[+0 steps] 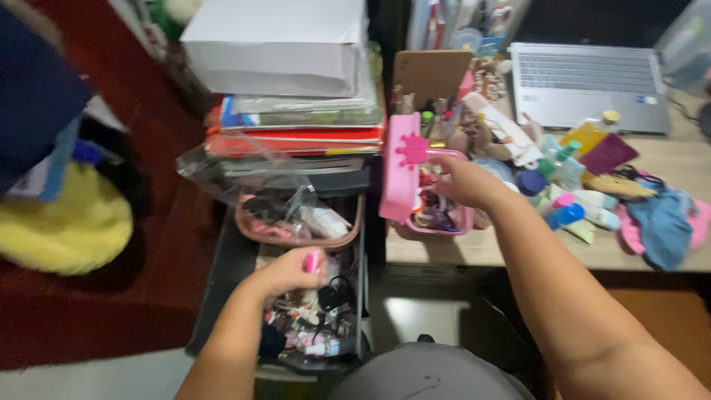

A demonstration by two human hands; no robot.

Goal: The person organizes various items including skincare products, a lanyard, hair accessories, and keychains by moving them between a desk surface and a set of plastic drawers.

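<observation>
Pink small item (312,261) gripped in left hand (285,272); right hand (459,181) w/ fingers curled inside pink box (415,181).

Glossy pink plastic box (415,185) on a matt wooden desk (689,167), beside a crinkled clear plastic bag (244,174).

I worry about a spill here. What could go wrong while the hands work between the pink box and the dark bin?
1. The pink box sits near the edge of the table, lid up; the right hand reaching in may push it off.
2. The left hand grips a small pink item above the crowded dark bin; if dropped, it could get lost there.
</observation>
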